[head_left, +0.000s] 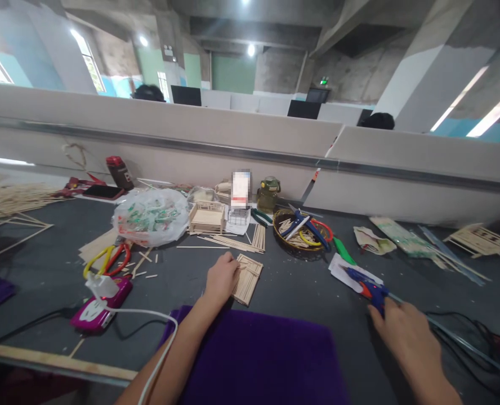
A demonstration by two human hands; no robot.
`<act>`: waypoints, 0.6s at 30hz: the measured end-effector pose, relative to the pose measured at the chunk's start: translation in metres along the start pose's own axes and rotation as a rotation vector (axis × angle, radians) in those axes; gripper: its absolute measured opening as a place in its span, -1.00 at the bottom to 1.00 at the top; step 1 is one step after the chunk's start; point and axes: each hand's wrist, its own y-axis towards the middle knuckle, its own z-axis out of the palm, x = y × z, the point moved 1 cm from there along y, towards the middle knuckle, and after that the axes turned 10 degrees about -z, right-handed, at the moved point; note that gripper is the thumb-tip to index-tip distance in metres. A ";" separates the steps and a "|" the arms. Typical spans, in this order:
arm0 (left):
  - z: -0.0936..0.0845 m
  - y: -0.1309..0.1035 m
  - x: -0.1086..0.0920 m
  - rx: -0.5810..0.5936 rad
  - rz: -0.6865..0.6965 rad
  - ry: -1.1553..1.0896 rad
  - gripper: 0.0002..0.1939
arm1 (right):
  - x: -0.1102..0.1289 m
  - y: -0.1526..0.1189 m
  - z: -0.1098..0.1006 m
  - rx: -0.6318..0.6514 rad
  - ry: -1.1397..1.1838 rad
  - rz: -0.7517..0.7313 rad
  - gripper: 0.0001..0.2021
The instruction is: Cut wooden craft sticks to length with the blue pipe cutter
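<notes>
My left hand (222, 278) is closed at the left edge of a small flat panel of wooden sticks (246, 284), which lies on the dark table. Thin crosspieces lie over the panel's upper part. Its thumb and fingertips are partly hidden, so a thin stick between them cannot be ruled out. Over on the right, my right hand (406, 326) grips the handle of a blue hot glue gun (370, 284). The gun's nozzle points left and rests over a white paper (338, 271). A purple cloth (262, 354) spreads below my left hand.
Behind the panel are loose sticks (233, 243), a small wooden stick bed (208, 218) and a plastic bag (151, 216). A basket (303, 247) holds pliers and scissors. On the left, a pink power strip (100, 309) trails a white cable (148, 311) across my left forearm.
</notes>
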 end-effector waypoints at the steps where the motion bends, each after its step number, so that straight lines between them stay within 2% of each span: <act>1: -0.002 0.002 -0.003 0.008 0.010 0.032 -0.79 | 0.011 0.008 -0.010 0.002 -0.002 -0.036 -0.67; 4: -0.004 0.007 -0.014 0.030 0.023 0.114 -0.80 | 0.072 0.034 -0.042 -0.045 0.255 -0.194 -0.66; 6: -0.004 0.010 -0.020 0.049 0.005 0.131 -0.80 | 0.128 0.049 -0.058 0.051 0.438 -0.358 -0.73; 9: -0.001 0.011 -0.023 0.059 -0.011 0.132 -0.79 | 0.207 0.061 -0.064 0.258 0.482 -0.541 -0.81; 11: 0.001 0.009 -0.020 0.062 -0.011 0.133 -0.78 | 0.241 0.064 -0.057 0.292 0.470 -0.582 -0.89; 14: 0.003 0.008 -0.015 0.075 0.002 0.136 -0.80 | 0.266 0.064 -0.040 0.314 0.448 -0.577 -0.94; 18: 0.004 0.009 -0.014 0.086 0.016 0.122 -0.81 | 0.269 0.063 -0.023 0.309 0.468 -0.545 -0.87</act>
